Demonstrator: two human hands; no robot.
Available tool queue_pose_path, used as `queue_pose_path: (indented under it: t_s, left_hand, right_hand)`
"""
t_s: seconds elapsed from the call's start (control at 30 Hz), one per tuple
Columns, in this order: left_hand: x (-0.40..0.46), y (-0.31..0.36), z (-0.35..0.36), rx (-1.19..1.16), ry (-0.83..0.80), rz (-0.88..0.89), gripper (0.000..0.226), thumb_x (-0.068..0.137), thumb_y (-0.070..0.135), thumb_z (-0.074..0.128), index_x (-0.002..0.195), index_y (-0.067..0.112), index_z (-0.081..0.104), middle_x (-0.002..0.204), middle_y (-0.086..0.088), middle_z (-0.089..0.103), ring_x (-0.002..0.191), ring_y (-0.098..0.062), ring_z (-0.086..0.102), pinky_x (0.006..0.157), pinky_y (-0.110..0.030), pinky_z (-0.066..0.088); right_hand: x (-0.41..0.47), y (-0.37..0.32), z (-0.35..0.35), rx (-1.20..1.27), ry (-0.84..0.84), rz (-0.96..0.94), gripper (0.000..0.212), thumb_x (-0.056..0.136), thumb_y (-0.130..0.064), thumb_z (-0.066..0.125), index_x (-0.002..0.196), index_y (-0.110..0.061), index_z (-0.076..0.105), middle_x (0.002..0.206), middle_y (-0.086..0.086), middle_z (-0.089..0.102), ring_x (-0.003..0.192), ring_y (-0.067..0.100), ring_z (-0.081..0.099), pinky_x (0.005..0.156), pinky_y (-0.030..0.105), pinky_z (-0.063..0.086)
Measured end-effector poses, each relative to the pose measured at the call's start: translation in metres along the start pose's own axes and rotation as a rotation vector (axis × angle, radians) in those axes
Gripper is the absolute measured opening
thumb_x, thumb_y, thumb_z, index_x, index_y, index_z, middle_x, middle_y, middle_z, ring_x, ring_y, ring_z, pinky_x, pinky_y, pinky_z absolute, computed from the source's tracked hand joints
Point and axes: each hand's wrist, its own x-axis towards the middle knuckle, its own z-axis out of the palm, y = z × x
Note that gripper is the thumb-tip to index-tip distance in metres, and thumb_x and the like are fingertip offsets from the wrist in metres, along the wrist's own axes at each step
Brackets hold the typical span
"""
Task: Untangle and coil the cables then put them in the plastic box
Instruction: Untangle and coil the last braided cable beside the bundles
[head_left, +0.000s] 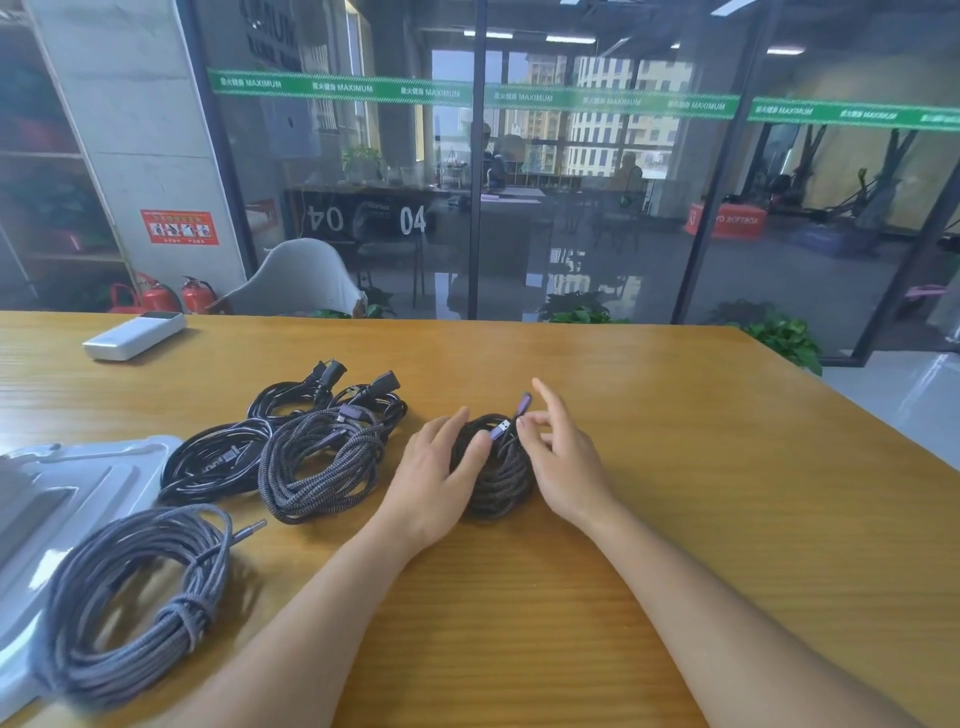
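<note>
A small coil of dark braided cable (493, 473) is held between both hands on the wooden table (675, 467).

One purple-grey plug end (500, 430) of that coil is pinched by the thumb and fingers of the right hand (563, 460), its index finger raised; the left hand (434, 475) is laid with relaxed, nearly straight fingers on the coil's left side. Just left of the grip a larger black-and-grey braided coil (322, 467) is seen, with glossy black coiled cables (218, 457) beyond it. Nearer the person, a grey braided coil (135, 597) lies partly on the clear plastic box lid (78, 467). Far off to the left, a white rectangular device (134, 335) is seen.
</note>
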Motion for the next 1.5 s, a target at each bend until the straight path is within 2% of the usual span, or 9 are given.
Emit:
queue_pose_path:
  t_s: [0.23,0.43,0.6,0.7,0.83,0.97,1.13,1.3,1.5]
  left_hand:
    - [-0.003,-0.009,-0.004,0.135,-0.092,0.094,0.109,0.080,0.087,0.055,0.166,0.035,0.011,0.170,0.014,0.012,0.158,-0.012,0.008,0.127,-0.042,0.020]
    - [0.007,-0.009,-0.001,0.214,0.055,0.007,0.080,0.104,0.056,0.046,0.167,0.022,0.012,0.174,0.003,0.010,0.159,-0.015,0.005,0.126,-0.037,0.016]
    - [0.011,-0.014,0.005,0.236,0.082,-0.011,0.076,0.106,0.054,0.043,0.167,0.021,0.012,0.174,0.000,0.010,0.159,-0.016,0.005,0.125,-0.037,0.018]
    - [0.009,-0.018,0.004,0.243,0.130,-0.005,0.076,0.105,0.055,0.045,0.167,0.022,0.015,0.174,-0.002,0.011,0.160,-0.018,0.005,0.125,-0.035,0.015]
    - [0.001,-0.011,0.002,0.302,0.131,-0.021,0.074,0.106,0.050,0.049,0.166,0.018,0.020,0.173,-0.004,0.015,0.160,-0.021,0.009,0.122,-0.029,0.010]
    - [0.003,0.012,-0.016,0.342,0.080,-0.074,0.071,0.106,0.049,0.046,0.163,0.011,0.028,0.171,-0.010,0.023,0.159,-0.026,0.015,0.127,-0.034,0.013]
    - [-0.003,0.064,-0.072,0.344,0.095,-0.193,0.068,0.106,0.051,0.043,0.158,0.007,0.037,0.165,-0.015,0.035,0.156,-0.031,0.024,0.125,-0.046,0.026]
    - [-0.019,0.105,-0.143,0.329,0.186,-0.317,0.072,0.105,0.056,0.039,0.161,0.011,0.034,0.168,-0.009,0.030,0.158,-0.026,0.020,0.126,-0.044,0.023]
    - [-0.051,0.101,-0.227,0.309,0.372,-0.462,0.075,0.103,0.063,0.037,0.161,0.016,0.033,0.167,-0.004,0.031,0.155,-0.024,0.023,0.125,-0.042,0.022]
  right_hand:
    - [-0.006,0.005,-0.007,-0.023,-0.070,0.005,0.059,0.105,-0.057,0.045,0.160,-0.046,0.027,0.142,-0.019,0.054,0.135,0.011,0.051,0.115,0.039,0.040]
    - [-0.005,0.004,0.000,-0.071,-0.189,-0.018,0.061,0.107,-0.048,0.049,0.163,-0.043,0.024,0.166,-0.019,0.030,0.152,0.004,0.030,0.126,0.039,0.028]
    - [0.004,0.008,0.008,-0.087,-0.166,-0.031,0.064,0.108,-0.042,0.051,0.165,-0.038,0.022,0.167,-0.018,0.030,0.152,0.000,0.027,0.126,0.029,0.024]
    - [0.008,0.008,0.012,-0.092,-0.144,-0.014,0.064,0.107,-0.046,0.051,0.164,-0.037,0.024,0.167,-0.015,0.031,0.153,0.003,0.027,0.127,0.035,0.025]
    - [0.007,-0.007,0.009,-0.320,-0.079,-0.118,0.063,0.108,-0.043,0.050,0.164,-0.027,0.028,0.168,0.002,0.031,0.157,0.019,0.023,0.127,0.044,0.023]
    - [0.021,-0.038,-0.011,-0.426,-0.157,-0.152,0.061,0.107,-0.046,0.047,0.163,-0.027,0.031,0.169,0.006,0.029,0.158,0.026,0.020,0.126,0.045,0.021]
    - [0.031,-0.105,-0.033,-0.379,-0.405,-0.092,0.059,0.108,-0.044,0.048,0.163,-0.030,0.031,0.171,0.004,0.025,0.159,0.023,0.018,0.126,0.047,0.022]
    - [0.046,-0.188,-0.043,-0.410,-0.598,-0.149,0.059,0.109,-0.051,0.040,0.164,-0.037,0.023,0.173,-0.004,0.017,0.159,0.019,0.014,0.126,0.043,0.016]
    - [0.065,-0.271,-0.007,-0.389,-0.678,-0.259,0.059,0.109,-0.051,0.040,0.164,-0.039,0.023,0.172,-0.006,0.019,0.157,0.021,0.020,0.127,0.047,0.019]
